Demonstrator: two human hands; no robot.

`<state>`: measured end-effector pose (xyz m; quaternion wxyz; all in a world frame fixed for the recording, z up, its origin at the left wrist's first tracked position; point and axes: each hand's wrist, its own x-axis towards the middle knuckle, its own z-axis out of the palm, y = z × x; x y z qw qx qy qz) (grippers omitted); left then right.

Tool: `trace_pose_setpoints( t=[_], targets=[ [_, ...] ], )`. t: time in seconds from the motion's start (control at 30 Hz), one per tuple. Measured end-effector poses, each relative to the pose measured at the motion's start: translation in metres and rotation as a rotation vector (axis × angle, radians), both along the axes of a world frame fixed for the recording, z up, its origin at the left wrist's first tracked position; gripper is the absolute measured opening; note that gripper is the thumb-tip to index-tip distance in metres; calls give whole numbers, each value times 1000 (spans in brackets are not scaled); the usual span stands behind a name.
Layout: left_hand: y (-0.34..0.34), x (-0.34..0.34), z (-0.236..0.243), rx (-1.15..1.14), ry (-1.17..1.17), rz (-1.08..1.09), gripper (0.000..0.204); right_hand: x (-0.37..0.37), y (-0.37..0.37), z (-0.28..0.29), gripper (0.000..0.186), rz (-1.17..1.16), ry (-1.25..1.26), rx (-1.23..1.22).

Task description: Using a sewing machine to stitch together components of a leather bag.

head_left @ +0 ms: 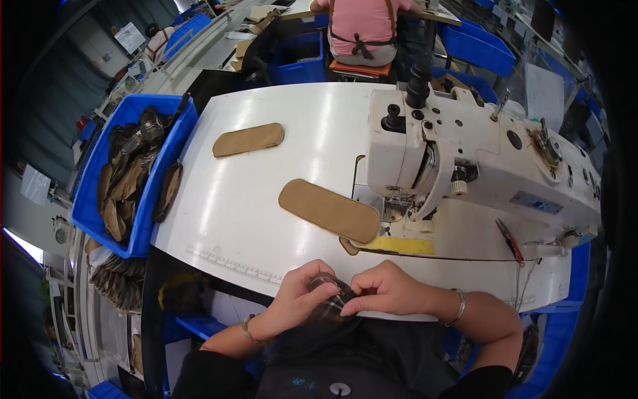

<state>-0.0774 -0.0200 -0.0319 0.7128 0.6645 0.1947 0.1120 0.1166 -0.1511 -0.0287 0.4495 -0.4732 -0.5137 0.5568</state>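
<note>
Close to my body, at the table's front edge, a dark plaid fabric piece (323,310) is pinched between both hands. A narrow edge strip that looks like a zipper runs along it, though the detail is small. My left hand (302,296) grips its left side with thumb and bent fingers. On the other side my right hand (385,290) pinches the edge, fingertips close to the left thumb. Beyond the hands, a brown oblong padded piece (330,211) lies by the sewing machine's needle area. Farther left rests a stack of similar brown oblong pieces (248,139).
A white sewing machine (465,146) fills the right of the white table (232,199). Red-handled snips (510,241) lie beneath its arm. At left, a blue bin (83,206) holds brown and dark pieces. A person in pink (362,30) sits across, back turned.
</note>
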Motion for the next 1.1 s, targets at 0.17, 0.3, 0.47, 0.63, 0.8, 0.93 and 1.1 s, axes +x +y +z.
trace_pose_setpoints(
  t=[0.17, 0.3, 0.47, 0.63, 0.8, 0.93, 1.1],
  targets=[
    [-7, -1, 7, 565, 38, 118, 7, -6, -1, -2, 32, -32, -41, -21],
    [-16, 0, 17, 600, 68, 300, 6, -13, 1, -13, 31, -163, -205, 130],
    [20, 16, 69, 1118, 268, 105, 6, -1, 1, -18, 26, -440, -1032, 672],
    [59, 74, 94, 1375, 220, -534, 9, -1, 2, -20, 38, -408, -1479, 424],
    [70, 136, 43, 1368, 57, -622, 16, 3, 2, -27, 40, -354, -1424, 397],
    [80, 148, 9, 1171, 11, -427, 23, 4, 1, -24, 36, -371, -1449, 445],
    [68, 139, 12, 1124, 72, -466, 21, 4, -4, -18, 29, -288, -1515, 452]
  ],
)
